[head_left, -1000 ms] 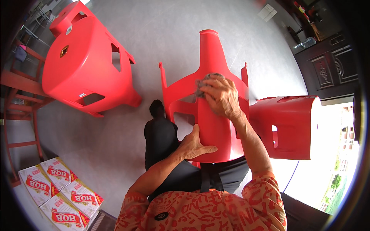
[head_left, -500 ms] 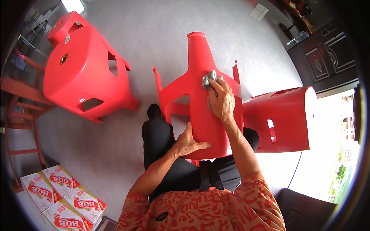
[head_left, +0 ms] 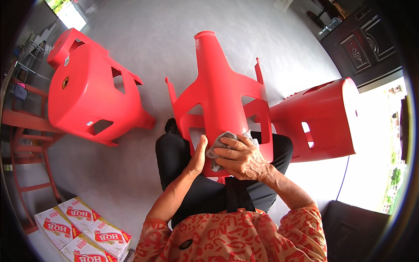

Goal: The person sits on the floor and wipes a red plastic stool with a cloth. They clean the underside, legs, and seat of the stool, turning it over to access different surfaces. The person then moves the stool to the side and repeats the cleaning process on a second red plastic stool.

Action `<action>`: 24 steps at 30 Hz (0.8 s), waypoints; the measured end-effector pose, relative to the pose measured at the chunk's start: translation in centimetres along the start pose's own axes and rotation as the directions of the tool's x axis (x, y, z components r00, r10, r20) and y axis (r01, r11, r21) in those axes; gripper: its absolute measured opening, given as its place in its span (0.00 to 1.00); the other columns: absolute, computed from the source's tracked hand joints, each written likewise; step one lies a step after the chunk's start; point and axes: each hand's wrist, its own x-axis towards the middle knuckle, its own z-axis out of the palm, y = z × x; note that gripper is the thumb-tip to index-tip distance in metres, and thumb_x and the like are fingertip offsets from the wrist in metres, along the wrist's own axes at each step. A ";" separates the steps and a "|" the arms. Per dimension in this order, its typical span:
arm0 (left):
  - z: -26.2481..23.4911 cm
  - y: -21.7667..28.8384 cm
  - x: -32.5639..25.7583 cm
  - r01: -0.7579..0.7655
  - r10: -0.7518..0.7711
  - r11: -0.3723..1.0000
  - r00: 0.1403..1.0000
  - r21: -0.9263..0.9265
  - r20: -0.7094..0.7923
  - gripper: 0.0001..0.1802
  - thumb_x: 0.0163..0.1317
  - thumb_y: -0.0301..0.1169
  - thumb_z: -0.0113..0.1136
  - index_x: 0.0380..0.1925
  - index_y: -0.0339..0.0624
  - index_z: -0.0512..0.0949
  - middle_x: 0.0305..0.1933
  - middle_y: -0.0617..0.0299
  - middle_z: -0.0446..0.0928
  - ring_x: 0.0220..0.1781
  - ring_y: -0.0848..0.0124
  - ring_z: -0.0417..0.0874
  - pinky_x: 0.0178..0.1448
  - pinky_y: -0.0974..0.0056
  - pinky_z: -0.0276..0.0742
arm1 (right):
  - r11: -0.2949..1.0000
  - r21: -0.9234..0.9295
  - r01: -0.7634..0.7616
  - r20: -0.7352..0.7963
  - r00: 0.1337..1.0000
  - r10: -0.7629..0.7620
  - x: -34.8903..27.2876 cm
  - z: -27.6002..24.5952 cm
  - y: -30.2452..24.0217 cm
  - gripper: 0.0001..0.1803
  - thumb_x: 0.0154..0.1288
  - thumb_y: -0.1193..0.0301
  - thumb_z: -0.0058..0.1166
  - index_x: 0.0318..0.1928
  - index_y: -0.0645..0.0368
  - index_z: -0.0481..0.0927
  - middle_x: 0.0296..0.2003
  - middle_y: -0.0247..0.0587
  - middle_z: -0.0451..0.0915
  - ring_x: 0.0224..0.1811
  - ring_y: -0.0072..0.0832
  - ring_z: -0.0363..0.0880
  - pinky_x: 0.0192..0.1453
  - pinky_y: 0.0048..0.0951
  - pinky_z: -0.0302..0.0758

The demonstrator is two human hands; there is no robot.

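A red plastic stool [head_left: 214, 96] lies tipped on its side between my knees, its legs pointing away from me. My right hand [head_left: 242, 159] presses a crumpled grey cloth [head_left: 218, 146] onto the stool's near end, fingers bent over it. Close to the cloth, my left hand [head_left: 196, 161] rests along the stool's left edge, its fingers stretched out; part of that hand is hidden from view.
To the left stand more red stools [head_left: 94, 94], beside a red wooden chair [head_left: 30, 153]. Another red stool [head_left: 314, 122] lies at my right. Printed cartons [head_left: 83, 231] sit at the lower left. A dark carved cabinet [head_left: 358, 48] is at the far right.
My right hand has drawn the cloth from the stool's middle back to its near end. My left hand has shifted to the stool's left edge, its thumb off the near face.
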 end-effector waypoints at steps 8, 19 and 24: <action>0.5 -0.4 0.0 -0.040 0.057 0.996 0.973 0.080 -0.224 0.38 0.74 0.57 0.30 0.64 0.31 0.60 0.64 0.56 0.66 0.66 0.69 0.65 0.69 0.64 0.61 | 0.996 -0.077 -0.035 -0.028 0.999 0.033 5.1 1.5 2.9 0.07 0.49 0.69 0.61 0.32 0.51 0.83 0.45 0.28 0.81 0.58 0.33 0.74 0.62 0.43 0.68; -0.3 -1.1 0.9 -0.090 0.094 0.993 0.994 0.074 -0.062 0.33 0.73 0.54 0.39 0.59 0.34 0.65 0.57 0.61 0.68 0.61 0.73 0.65 0.69 0.66 0.57 | 0.887 -0.071 -0.456 -0.306 0.856 0.416 7.9 3.0 8.0 0.13 0.54 0.68 0.60 0.43 0.47 0.85 0.55 0.32 0.77 0.62 0.38 0.71 0.60 0.43 0.70; -0.7 -1.8 0.9 -0.085 0.093 0.992 0.991 0.089 -0.094 0.30 0.73 0.54 0.41 0.55 0.35 0.67 0.53 0.63 0.69 0.57 0.74 0.66 0.66 0.67 0.59 | 0.803 0.078 -0.591 -0.382 0.726 0.571 7.2 3.4 7.3 0.19 0.56 0.68 0.59 0.51 0.49 0.81 0.60 0.45 0.73 0.64 0.48 0.68 0.63 0.48 0.70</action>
